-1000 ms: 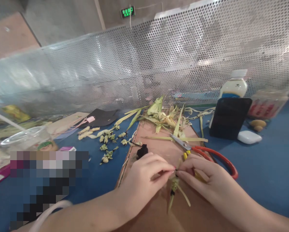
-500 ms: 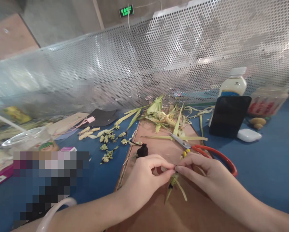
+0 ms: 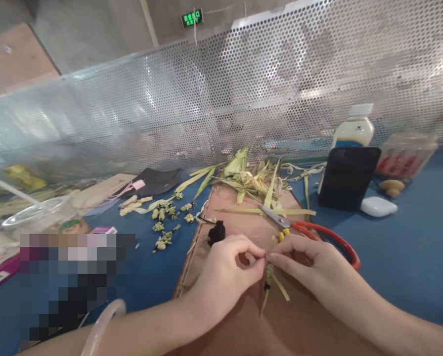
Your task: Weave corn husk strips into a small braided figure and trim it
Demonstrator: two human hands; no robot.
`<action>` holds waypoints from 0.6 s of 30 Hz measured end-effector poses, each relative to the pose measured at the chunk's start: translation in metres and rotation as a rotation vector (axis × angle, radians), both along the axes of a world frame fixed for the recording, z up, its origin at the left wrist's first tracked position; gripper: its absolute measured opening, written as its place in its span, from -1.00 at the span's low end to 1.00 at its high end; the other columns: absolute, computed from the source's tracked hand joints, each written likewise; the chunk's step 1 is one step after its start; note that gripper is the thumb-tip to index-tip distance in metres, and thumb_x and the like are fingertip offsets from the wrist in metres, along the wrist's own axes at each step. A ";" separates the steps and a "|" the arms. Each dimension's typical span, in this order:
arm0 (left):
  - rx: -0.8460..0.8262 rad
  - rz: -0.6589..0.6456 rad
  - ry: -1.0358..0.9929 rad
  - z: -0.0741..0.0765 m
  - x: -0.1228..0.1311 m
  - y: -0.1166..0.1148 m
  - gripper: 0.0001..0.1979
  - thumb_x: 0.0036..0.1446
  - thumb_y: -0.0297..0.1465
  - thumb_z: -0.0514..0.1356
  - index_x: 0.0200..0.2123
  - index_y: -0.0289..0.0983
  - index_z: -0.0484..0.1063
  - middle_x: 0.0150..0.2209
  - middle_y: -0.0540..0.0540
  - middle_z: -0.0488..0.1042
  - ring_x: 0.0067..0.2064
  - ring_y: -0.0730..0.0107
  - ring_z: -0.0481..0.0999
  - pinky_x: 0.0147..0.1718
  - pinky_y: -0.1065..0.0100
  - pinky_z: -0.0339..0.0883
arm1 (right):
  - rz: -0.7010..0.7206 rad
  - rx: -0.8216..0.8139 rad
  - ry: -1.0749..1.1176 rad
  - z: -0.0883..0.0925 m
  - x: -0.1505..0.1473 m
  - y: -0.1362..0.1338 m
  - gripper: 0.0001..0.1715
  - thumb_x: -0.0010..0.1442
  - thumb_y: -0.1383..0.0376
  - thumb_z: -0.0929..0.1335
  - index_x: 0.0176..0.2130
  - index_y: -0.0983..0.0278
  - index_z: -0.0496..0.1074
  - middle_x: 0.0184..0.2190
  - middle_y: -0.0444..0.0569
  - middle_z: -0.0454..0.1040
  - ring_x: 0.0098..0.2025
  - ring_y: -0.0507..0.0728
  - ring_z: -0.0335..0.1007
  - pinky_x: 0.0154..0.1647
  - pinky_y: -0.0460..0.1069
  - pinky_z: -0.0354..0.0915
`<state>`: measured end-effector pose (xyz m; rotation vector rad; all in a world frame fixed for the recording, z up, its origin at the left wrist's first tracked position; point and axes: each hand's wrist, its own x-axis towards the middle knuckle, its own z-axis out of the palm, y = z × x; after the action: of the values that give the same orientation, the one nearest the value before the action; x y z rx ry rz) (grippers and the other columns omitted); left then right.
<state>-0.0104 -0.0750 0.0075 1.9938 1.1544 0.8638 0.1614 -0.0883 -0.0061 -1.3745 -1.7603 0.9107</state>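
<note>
My left hand (image 3: pixel 240 259) and my right hand (image 3: pixel 305 259) meet fingertip to fingertip over a cardboard piece (image 3: pixel 221 336). Both pinch the upper end of a small knotted piece of green plant strips (image 3: pixel 269 274), with a dark band near its lower part and two loose ends hanging down. The exact grip point is hidden between the fingertips. Just beyond my right hand lie scissors (image 3: pixel 329 228) with red handles, blades pointing up and left. A black bundle (image 3: pixel 216 233), perhaps thread, sits beyond my left hand.
Green husk strips (image 3: pixel 254 178) pile at the cardboard's far end. Small knotted pieces (image 3: pixel 164 212) lie on the blue table (image 3: pixel 403 257) to the left. A black phone (image 3: pixel 349 178) leans by a bottle (image 3: pixel 355 131) and a white case (image 3: pixel 379 206). A plastic cup (image 3: pixel 39 217) stands left.
The knotted piece has turned slightly, its lower ends swinging a little to the right. Both hands keep their pinch at nearly the same spot. The view has shifted slightly.
</note>
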 end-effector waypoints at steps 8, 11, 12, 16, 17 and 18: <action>-0.001 0.027 0.084 0.000 0.000 0.000 -0.91 0.00 -0.44 0.13 -0.40 -0.27 0.43 -0.42 0.00 0.43 -0.43 0.49 0.34 -0.43 0.46 0.21 | 0.040 0.077 -0.051 -0.003 0.002 0.001 -0.73 0.14 0.12 0.25 -0.42 0.22 0.42 -0.46 -0.12 0.41 -0.38 0.06 0.32 -0.40 -0.05 0.25; -0.027 0.017 0.104 -0.001 0.000 0.000 -0.91 -0.02 -0.44 0.13 -0.41 -0.27 0.43 -0.45 0.01 0.41 -0.45 0.50 0.32 -0.46 0.47 0.19 | 0.066 0.156 -0.110 -0.002 0.002 0.000 -0.74 0.16 0.17 0.24 -0.46 0.23 0.38 -0.50 -0.12 0.37 -0.43 0.04 0.27 -0.44 -0.05 0.23; -0.034 0.010 0.106 -0.001 0.000 0.000 -0.91 -0.03 -0.44 0.13 -0.42 -0.27 0.43 -0.46 0.01 0.41 -0.45 0.49 0.32 -0.46 0.47 0.19 | 0.068 0.191 -0.130 -0.001 0.002 -0.001 -0.74 0.16 0.19 0.24 -0.48 0.23 0.36 -0.51 -0.12 0.36 -0.44 0.04 0.25 -0.44 -0.05 0.22; -0.077 -0.022 0.089 -0.002 0.000 0.001 -0.90 -0.05 -0.43 0.14 -0.42 -0.28 0.43 -0.45 0.00 0.42 -0.43 0.48 0.33 -0.44 0.46 0.20 | 0.081 0.265 -0.187 0.002 0.003 -0.002 -0.78 0.16 0.26 0.23 -0.48 0.22 0.35 -0.49 -0.11 0.35 -0.42 0.04 0.25 -0.39 -0.04 0.22; -0.098 -0.033 0.081 -0.002 0.000 0.002 -0.90 -0.05 -0.42 0.14 -0.42 -0.28 0.44 -0.45 0.00 0.42 -0.43 0.48 0.32 -0.44 0.46 0.20 | 0.087 0.261 -0.194 0.002 0.004 -0.002 -0.79 0.16 0.26 0.23 -0.47 0.22 0.36 -0.49 -0.12 0.35 -0.42 0.04 0.25 -0.38 -0.04 0.22; -0.125 -0.046 0.074 -0.002 -0.001 0.003 -0.89 -0.04 -0.40 0.14 -0.42 -0.28 0.44 -0.46 0.00 0.42 -0.44 0.49 0.32 -0.45 0.47 0.20 | 0.096 0.251 -0.196 0.003 0.005 -0.002 -0.80 0.16 0.26 0.23 -0.46 0.21 0.36 -0.49 -0.12 0.36 -0.41 0.04 0.26 -0.38 -0.04 0.22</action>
<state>-0.0111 -0.0724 0.0055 1.9562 1.1698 0.6828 0.1659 -0.0904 -0.0031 -1.2579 -2.0269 0.5940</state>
